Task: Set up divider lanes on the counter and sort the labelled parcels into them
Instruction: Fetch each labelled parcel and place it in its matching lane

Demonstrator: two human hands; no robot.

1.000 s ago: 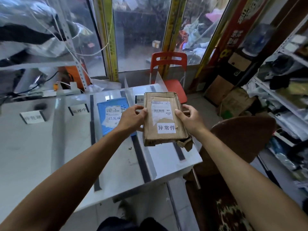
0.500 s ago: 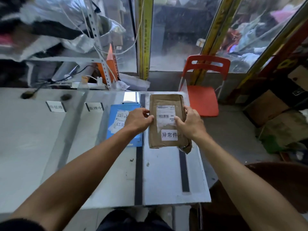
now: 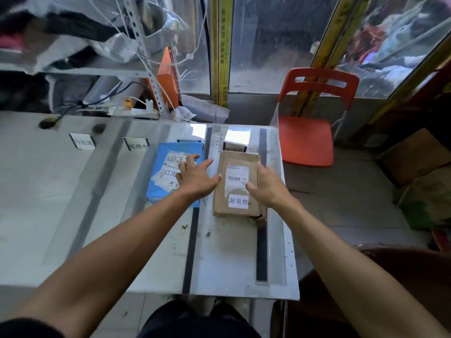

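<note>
On the table, rightmost lane: brown parcel (image 3: pixel 235 185) lies flat.
Left hand (image 3: pixel 196 180): fingers spread, thumb touching parcel's edge.
Right hand (image 3: pixel 266 187): fingers relaxed, resting on parcel.
Neighbouring lane: blue parcel (image 3: pixel 168 178).

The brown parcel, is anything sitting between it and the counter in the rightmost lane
Nothing visible. The brown parcel already lies flat on the counter in the rightmost lane, short of the lane label. Both the left hand and right hand are open beside it.
</note>
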